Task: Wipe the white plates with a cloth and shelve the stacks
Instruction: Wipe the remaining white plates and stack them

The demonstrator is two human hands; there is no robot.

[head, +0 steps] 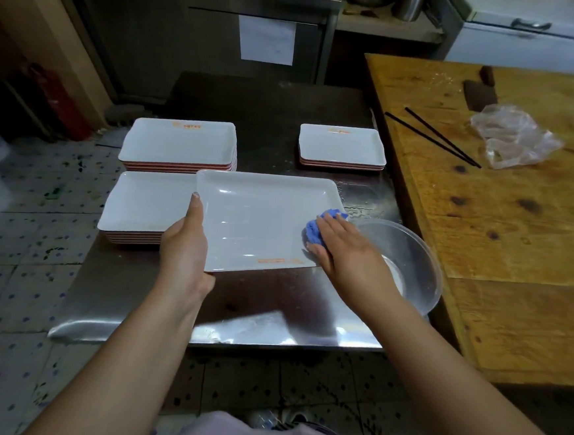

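My left hand (185,240) grips the near left edge of a white rectangular plate (258,218), thumb on top, holding it above the steel table (257,311). My right hand (341,247) presses a crumpled blue cloth (315,230) onto the plate's right side. Three stacks of the same plates stand on the table: one at near left (146,202), one at far left (180,142), a low one at far right (342,146).
A clear plastic bowl (409,258) sits under my right wrist at the table's right edge. The wooden table (504,227) to the right carries black chopsticks (436,136), a crumpled plastic bag (511,137) and a cleaver (481,92). A red fire extinguisher (61,103) stands at left.
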